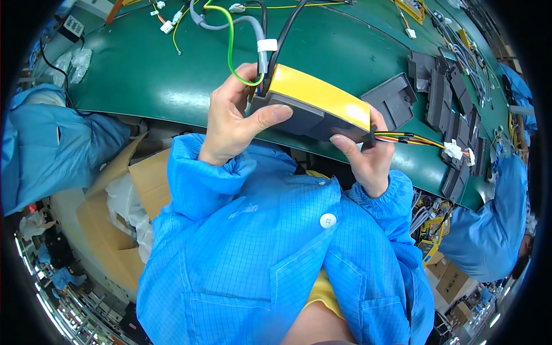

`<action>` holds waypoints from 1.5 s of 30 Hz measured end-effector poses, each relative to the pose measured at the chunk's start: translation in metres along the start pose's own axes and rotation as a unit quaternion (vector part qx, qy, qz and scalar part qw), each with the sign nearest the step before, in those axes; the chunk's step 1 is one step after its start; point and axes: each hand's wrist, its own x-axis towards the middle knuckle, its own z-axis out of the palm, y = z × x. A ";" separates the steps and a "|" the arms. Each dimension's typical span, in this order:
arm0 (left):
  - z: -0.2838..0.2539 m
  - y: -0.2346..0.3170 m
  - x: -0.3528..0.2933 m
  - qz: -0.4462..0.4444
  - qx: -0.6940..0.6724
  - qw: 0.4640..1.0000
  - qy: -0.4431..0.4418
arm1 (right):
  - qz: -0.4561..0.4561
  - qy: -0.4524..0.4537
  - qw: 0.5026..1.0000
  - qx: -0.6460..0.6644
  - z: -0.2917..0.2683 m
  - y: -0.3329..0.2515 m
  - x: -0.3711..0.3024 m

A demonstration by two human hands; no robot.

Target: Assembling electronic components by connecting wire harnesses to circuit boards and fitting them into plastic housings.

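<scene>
Yellow-topped grey housing [313, 109] sits near the centre of the view, slightly toward 12 o'clock, held up over the near edge of the green worktop [144, 75] with its long side slanting down toward 4 o'clock. Both hands are clamped on it, one at each end. The left hand [233, 118] comes up from 7 o'clock, wrist bent back, thumb pressed flat along the grey front face and the fingers curled behind the upper left corner. The right hand [368, 152] rises from 5 o'clock, its thumb pressed on the lower right corner and the fingers wrapped under and behind the end. Both forearms wear blue smock sleeves [201, 172] gathered at the cuffs.

A grey cable [256, 34] with a white band, a black cable [287, 31] and a green-yellow wire [230, 49] leave the housing's upper left end toward 12 o'clock. A bundle of red, yellow and black wires [411, 139] runs from the right end toward 3 o'clock to a white connector [454, 150]. Dark grey plastic parts [451, 100] lie in a row on the worktop at 2 o'clock. An open cardboard box [123, 218] stands at 8 o'clock. Other people in blue smocks stand at 9 and 4 o'clock.
</scene>
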 end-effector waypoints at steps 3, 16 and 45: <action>0.000 -0.004 -0.002 0.026 0.035 0.999 -0.005 | 0.007 0.000 1.000 -0.001 0.000 -0.002 0.000; 0.017 -0.047 0.055 0.187 0.174 0.946 0.200 | -0.046 0.140 0.989 0.022 0.038 0.011 0.028; -0.018 -0.071 0.198 0.262 0.532 0.791 0.153 | -0.152 0.042 0.922 -0.355 -0.013 0.023 0.225</action>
